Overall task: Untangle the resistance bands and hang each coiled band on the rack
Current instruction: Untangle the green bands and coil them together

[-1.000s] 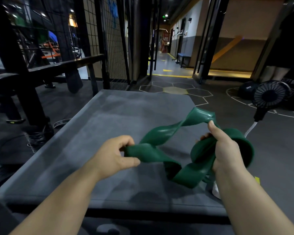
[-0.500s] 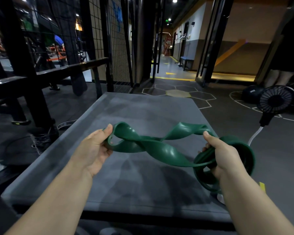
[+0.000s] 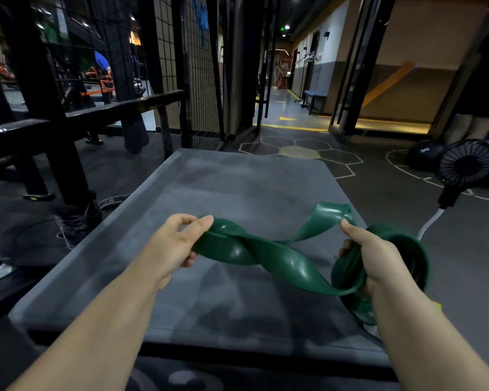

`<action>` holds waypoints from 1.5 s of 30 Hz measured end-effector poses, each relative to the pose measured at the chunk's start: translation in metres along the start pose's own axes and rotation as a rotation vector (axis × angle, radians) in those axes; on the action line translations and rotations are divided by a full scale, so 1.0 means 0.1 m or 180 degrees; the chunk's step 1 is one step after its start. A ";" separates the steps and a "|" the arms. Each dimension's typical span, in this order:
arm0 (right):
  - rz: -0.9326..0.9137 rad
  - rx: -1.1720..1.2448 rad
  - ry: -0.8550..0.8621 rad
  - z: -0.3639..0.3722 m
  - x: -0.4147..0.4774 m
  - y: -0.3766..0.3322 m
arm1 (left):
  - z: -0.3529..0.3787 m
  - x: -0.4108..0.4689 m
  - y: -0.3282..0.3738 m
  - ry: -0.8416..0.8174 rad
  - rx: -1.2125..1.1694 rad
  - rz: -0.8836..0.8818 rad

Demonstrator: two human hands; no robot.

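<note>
While both hands hold it above the grey padded platform [image 3: 237,187] in the lower middle of the frame, the green resistance band [image 3: 280,258] looks to me light, soft and rubbery, and likely to spring back and re-twist. My left hand [image 3: 175,246] pinches its looped end between thumb and fingers. My right hand [image 3: 376,258], at lower right, curls around the coiled turns. I would grip the flat stretches beside each twist. No bin or basket shows.

A grey padded platform [image 3: 209,190] stands on the dark gym floor [image 3: 393,210] marked with hexagon outlines.
</note>
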State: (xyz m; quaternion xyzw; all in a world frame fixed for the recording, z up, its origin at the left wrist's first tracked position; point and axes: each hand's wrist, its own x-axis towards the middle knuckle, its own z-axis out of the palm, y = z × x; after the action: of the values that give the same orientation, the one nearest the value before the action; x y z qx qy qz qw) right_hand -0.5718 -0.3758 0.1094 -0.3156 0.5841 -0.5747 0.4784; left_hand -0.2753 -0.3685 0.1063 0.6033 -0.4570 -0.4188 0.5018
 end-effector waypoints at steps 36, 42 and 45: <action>0.0972 0.0899 -0.0677 0.32 -0.33 0.02 | 0.60 0.07 -0.60 -0.1579 0.1411 0.0911; 0.0911 0.0927 -0.0260 0.17 -0.17 -0.05 | 0.50 0.14 -0.44 -0.1217 0.1043 0.1028; 0.0841 0.0673 -0.0186 0.08 -0.10 -0.10 | 0.36 0.17 -0.33 -0.0984 0.1311 0.1090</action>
State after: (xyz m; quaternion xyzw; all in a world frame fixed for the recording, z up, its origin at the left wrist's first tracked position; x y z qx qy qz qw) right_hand -0.5629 -0.3710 0.1215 -0.2005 0.5427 -0.5556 0.5972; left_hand -0.3014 -0.3899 0.0677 0.5357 -0.6982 -0.3136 0.3567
